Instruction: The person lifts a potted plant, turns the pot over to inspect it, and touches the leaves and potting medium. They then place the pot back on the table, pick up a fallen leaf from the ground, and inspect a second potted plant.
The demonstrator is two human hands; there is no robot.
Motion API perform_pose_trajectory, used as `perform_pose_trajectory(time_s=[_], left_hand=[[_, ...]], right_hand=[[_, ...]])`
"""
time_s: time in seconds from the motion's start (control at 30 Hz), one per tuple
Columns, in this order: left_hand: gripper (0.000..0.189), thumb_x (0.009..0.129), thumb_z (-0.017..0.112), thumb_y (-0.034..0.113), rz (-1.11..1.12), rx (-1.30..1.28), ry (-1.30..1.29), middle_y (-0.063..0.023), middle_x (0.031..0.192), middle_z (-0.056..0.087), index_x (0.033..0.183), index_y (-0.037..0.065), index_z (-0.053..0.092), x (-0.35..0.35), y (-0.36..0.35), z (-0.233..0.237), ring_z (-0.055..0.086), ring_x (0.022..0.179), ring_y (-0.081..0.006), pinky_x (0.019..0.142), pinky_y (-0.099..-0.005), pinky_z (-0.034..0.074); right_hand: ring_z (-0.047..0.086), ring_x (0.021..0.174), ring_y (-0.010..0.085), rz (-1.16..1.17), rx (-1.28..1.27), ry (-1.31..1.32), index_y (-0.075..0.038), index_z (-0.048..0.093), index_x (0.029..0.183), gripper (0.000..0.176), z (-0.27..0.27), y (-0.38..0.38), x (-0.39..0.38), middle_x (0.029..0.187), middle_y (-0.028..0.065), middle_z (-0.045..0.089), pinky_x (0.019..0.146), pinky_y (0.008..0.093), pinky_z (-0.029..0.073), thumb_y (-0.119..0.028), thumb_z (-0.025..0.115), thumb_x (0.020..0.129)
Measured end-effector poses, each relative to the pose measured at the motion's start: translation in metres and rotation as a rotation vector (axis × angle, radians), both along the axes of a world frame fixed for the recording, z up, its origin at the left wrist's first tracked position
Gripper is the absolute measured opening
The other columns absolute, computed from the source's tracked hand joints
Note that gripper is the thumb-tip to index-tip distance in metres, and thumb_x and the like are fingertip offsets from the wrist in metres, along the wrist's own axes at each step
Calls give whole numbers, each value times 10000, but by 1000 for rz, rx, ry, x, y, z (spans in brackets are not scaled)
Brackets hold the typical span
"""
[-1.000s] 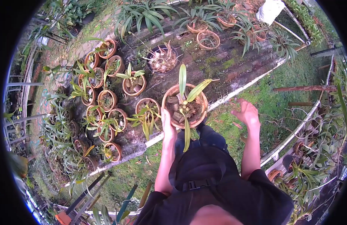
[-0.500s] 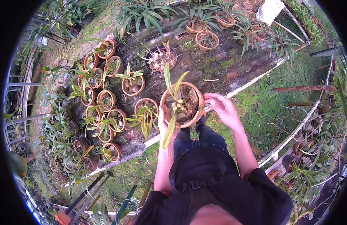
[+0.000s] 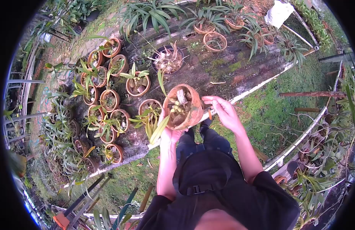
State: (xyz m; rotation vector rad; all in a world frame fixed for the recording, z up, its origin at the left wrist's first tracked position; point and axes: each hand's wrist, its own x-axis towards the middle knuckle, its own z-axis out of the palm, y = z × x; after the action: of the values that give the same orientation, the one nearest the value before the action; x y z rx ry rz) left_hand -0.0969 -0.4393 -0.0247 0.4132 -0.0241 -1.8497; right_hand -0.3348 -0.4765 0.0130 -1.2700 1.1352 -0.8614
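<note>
My left hand (image 3: 170, 134) grips a round clay pot (image 3: 195, 112) from its left and lower side, above the near edge of the table. The pot is tilted, its mouth turned left and its outer right wall showing. Inside are a pale chunk (image 3: 181, 97), dark potting pieces and a plant with yellowish bulbs (image 3: 177, 106); its long green leaves (image 3: 159, 129) stick out on the left. My right hand (image 3: 223, 111) is beside the pot's right wall, fingers stretched out and apart, fingertips close to the clay. A small orange piece (image 3: 210, 114) shows just below those fingers.
Several potted plants (image 3: 109, 100) crowd the left of the mossy table (image 3: 208, 71). A dark bowl of bare roots (image 3: 168, 60) sits behind my pot. More pots (image 3: 215, 41) and a white bag (image 3: 279, 13) are at the far side. A white rail (image 3: 258, 85) edges the table.
The pot has tipped leftward, so its outer right wall now shows, and it has shifted slightly left. My right hand has moved a little left and stays beside it.
</note>
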Motion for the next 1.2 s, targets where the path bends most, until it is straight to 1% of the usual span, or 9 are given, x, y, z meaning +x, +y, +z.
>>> perform_pose_trajectory(time_s=[0.07, 0.13, 0.17, 0.2, 0.33, 0.4, 0.43, 0.53, 1.2], left_hand=[[625, 1071, 447, 460, 163, 97, -342, -176, 1528, 447, 1586, 136, 303, -1, 1, 11, 460, 1404, -357, 1149, -594, 413], [660, 1067, 462, 478, 124, 79, -513, -156, 1586, 368, 1595, 122, 289, 5, 10, 27, 402, 1447, -330, 1165, -592, 377], [691, 1061, 474, 495, 118, 81, -609, -154, 1608, 329, 1602, 116, 273, 26, 21, -21, 378, 1458, -320, 1174, -582, 359], [702, 1062, 465, 502, 123, 26, -646, -146, 1580, 381, 1618, 133, 249, 28, 23, -17, 405, 1437, -301, 1197, -539, 327], [631, 1072, 462, 459, 302, 134, -663, -117, 1558, 430, 1589, 122, 329, 42, 29, -31, 447, 1407, -301, 1167, -522, 388], [571, 1083, 447, 431, 345, 83, -345, -122, 1532, 470, 1559, 121, 387, 41, 30, -8, 525, 1347, -319, 1122, -525, 449], [588, 1081, 449, 437, 353, 101, -326, -122, 1546, 453, 1565, 109, 378, 44, 32, -8, 517, 1356, -304, 1113, -515, 463], [594, 1079, 441, 452, 357, 156, -269, -126, 1519, 491, 1554, 99, 391, 53, 36, -2, 547, 1329, -298, 1073, -519, 500], [593, 1049, 504, 488, 276, 199, -254, -140, 1446, 549, 1492, 98, 461, 64, 24, 5, 571, 1293, -343, 1050, -566, 516]], right_hand=[[650, 1134, 187, 13, 50, 28, 15, 609, 1346, 407, -4, 3, 4, 1205, 108, 707, 987, 333, 495, -274, 437, 1116], [659, 1106, 188, 24, 161, -18, 17, 598, 1356, 444, -9, 5, 9, 1198, 109, 704, 960, 337, 511, -313, 418, 1119], [663, 1092, 189, 42, 216, -38, 18, 593, 1361, 463, -12, 4, 15, 1194, 110, 703, 946, 338, 519, -333, 408, 1121], [673, 1078, 190, 74, 199, -38, 17, 588, 1363, 471, -18, 3, 17, 1202, 114, 699, 934, 338, 530, -339, 393, 1124], [689, 1079, 198, 160, 155, -146, 12, 585, 1365, 392, -16, -2, 31, 1187, 124, 706, 931, 339, 544, -253, 474, 1098], [686, 1083, 188, 178, 91, -87, 0, 611, 1350, 353, -2, -4, 41, 1191, 114, 713, 947, 335, 536, -198, 545, 1065], [703, 1085, 194, 173, 58, -40, 13, 655, 1281, 303, 3, -4, 44, 1160, 120, 727, 953, 336, 544, -69, 629, 991], [722, 1047, 199, 225, -135, 53, 36, 679, 1222, 275, 16, -4, 55, 1137, 129, 734, 935, 332, 561, -31, 658, 956], [701, 860, 246, 101, -492, 182, -5, 713, 951, 58, -4, 6, 74, 983, 104, 660, 784, 364, 553, -28, 677, 912]])
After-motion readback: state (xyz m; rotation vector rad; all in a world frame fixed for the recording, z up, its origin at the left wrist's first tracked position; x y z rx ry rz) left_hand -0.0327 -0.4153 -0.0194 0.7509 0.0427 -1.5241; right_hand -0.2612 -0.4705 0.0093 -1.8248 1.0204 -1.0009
